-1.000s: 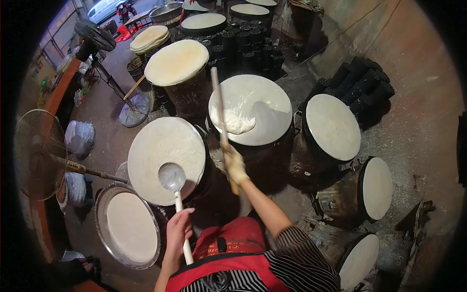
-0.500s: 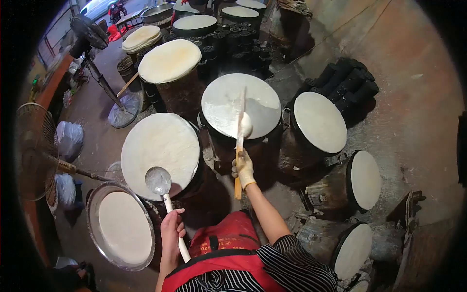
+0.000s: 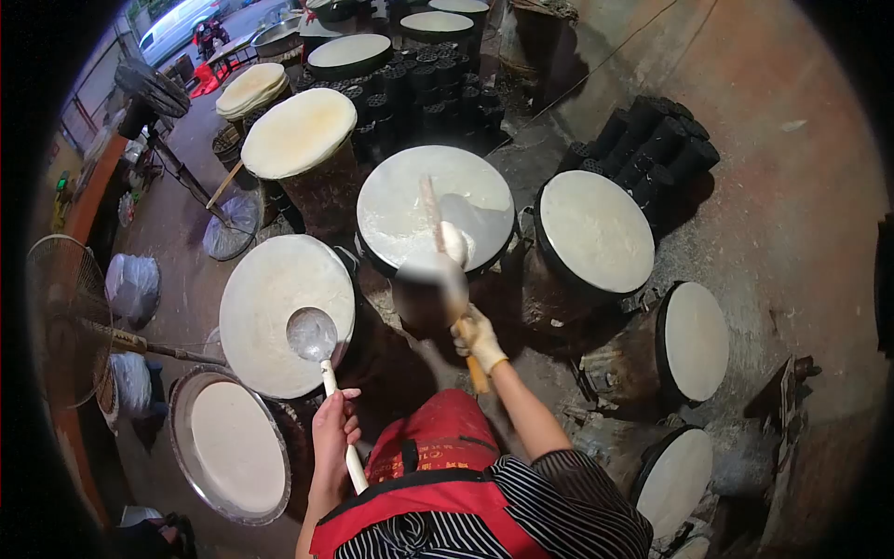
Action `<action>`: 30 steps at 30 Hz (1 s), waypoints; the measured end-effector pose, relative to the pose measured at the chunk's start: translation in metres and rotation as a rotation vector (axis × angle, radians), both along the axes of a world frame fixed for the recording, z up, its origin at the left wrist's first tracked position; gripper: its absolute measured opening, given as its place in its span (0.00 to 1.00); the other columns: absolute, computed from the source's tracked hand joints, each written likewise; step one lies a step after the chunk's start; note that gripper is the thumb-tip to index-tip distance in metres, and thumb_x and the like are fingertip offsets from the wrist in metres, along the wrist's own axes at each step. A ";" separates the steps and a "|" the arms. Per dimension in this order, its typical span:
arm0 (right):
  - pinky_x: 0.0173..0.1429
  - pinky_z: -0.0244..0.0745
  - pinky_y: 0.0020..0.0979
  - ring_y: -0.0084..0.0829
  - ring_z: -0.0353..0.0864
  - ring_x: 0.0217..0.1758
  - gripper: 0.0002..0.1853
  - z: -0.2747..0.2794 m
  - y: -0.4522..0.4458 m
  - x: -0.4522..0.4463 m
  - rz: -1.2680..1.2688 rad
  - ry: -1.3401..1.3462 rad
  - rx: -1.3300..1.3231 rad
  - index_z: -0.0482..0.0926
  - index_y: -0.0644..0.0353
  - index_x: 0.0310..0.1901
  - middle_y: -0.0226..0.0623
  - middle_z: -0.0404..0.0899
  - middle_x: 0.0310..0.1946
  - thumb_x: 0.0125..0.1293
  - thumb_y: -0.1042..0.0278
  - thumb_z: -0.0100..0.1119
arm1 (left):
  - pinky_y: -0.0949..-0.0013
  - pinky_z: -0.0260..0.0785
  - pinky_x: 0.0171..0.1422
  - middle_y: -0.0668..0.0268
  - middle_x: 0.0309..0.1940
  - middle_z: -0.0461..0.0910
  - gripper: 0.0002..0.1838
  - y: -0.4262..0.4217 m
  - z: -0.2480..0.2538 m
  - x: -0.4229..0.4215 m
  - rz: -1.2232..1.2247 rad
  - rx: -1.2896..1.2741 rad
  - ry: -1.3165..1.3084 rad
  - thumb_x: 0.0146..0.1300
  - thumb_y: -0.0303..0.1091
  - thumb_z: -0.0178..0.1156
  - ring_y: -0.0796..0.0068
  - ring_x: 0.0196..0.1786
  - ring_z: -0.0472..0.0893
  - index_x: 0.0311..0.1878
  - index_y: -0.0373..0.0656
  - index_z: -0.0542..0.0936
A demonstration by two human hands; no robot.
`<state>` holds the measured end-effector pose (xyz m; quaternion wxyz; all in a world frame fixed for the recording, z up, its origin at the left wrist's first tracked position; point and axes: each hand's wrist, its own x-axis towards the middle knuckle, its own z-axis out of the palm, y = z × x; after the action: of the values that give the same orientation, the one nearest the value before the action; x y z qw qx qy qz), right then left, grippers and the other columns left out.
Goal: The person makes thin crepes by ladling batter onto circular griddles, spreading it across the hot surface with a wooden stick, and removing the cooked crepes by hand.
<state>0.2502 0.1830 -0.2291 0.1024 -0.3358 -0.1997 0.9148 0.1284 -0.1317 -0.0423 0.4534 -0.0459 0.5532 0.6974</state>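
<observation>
My left hand (image 3: 333,427) is closed around the white handle of a ladle (image 3: 312,334), whose metal bowl is over the pale flatbread-like sheet (image 3: 265,289) on the left round griddle. My right hand (image 3: 479,341), in a pale glove, grips a long flat wooden spreading stick (image 3: 432,210). The stick's far end lies across the middle griddle (image 3: 391,191), which carries a thin white layer of batter with a greyer patch. A rounded white lump (image 3: 453,240) sits against the stick. A blurred patch hides part of the stick and griddle rim.
A metal basin (image 3: 279,494) of white batter stands at lower left. More batter-covered griddles (image 3: 596,231) on drum stoves ring the right side and back. Stacked sheets (image 3: 300,132) lie beyond. Black coal briquettes (image 3: 652,149) are piled nearby. Fans (image 3: 70,317) stand along the left.
The stick has tilted, its far end swinging left across the middle griddle. The view has shifted slightly. My left hand keeps the ladle over the left sheet.
</observation>
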 end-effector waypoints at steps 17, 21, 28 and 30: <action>0.12 0.52 0.30 0.29 0.60 0.08 0.13 0.027 0.121 0.059 0.088 -0.108 0.213 0.72 0.42 0.44 0.34 0.74 0.18 0.64 0.46 0.55 | 0.84 0.52 0.21 0.77 0.25 0.61 0.17 0.145 -0.003 0.052 -0.067 0.028 -0.044 0.75 0.42 0.50 0.89 0.21 0.59 0.49 0.37 0.78; 0.15 0.55 0.25 0.23 0.63 0.12 0.19 0.037 0.119 0.087 0.418 -0.114 0.472 0.70 0.39 0.63 0.31 0.74 0.23 0.71 0.56 0.53 | 0.84 0.52 0.22 0.76 0.26 0.62 0.17 0.167 -0.002 0.065 -0.027 0.021 -0.093 0.75 0.43 0.50 0.90 0.22 0.59 0.50 0.37 0.78; 0.14 0.54 0.26 0.26 0.63 0.10 0.15 0.048 0.203 0.064 0.135 -0.349 0.508 0.73 0.46 0.47 0.32 0.71 0.18 0.68 0.47 0.50 | 0.85 0.54 0.23 0.75 0.31 0.65 0.21 0.169 0.001 0.069 -0.055 0.057 -0.111 0.76 0.43 0.47 0.90 0.23 0.59 0.65 0.42 0.73; 0.14 0.56 0.28 0.26 0.63 0.11 0.14 0.039 0.190 0.035 0.097 -0.263 0.351 0.74 0.46 0.47 0.30 0.71 0.19 0.72 0.47 0.47 | 0.85 0.55 0.24 0.73 0.32 0.68 0.23 0.166 0.005 0.069 -0.068 0.084 -0.083 0.77 0.47 0.44 0.89 0.24 0.59 0.70 0.48 0.68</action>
<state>0.2851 0.3735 -0.1904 0.0883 -0.4191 -0.3836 0.8182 0.1975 0.0346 -0.0373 0.5008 -0.0367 0.5054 0.7017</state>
